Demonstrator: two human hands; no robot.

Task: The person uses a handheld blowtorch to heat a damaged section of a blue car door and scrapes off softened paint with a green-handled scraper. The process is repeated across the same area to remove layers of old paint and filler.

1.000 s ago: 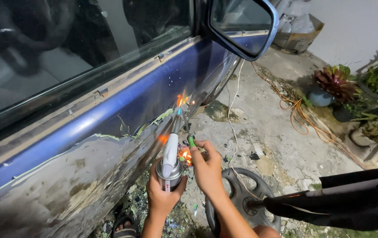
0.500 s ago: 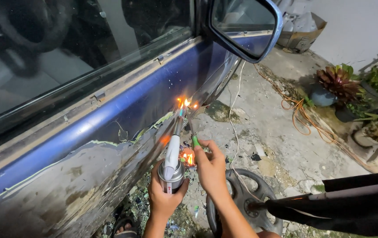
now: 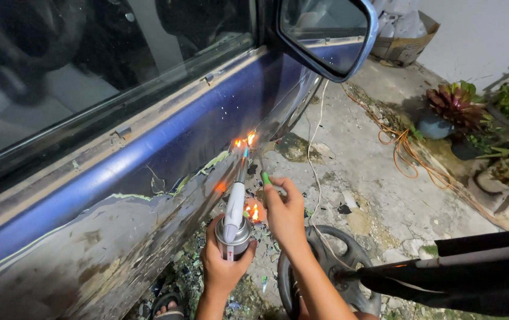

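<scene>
Two grips closed: left hand (image 3: 222, 261) round torch canister (image 3: 232, 232), right hand (image 3: 286, 216) on green-handled scraper (image 3: 264, 176).

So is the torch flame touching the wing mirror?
No, the flame from the torch in the left hand burns low on the door, well below the mirror.

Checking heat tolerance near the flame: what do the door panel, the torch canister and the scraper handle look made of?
Door panel: painted sheet metal, it seems; blue coat stripped to dull grey with patchy residue. Torch canister in the left hand: metal, going by its shiny silver rim, with a white head, probably plastic. Scraper handle in the right hand: glossy green, likely plastic; its blade is too thin to judge.
</scene>
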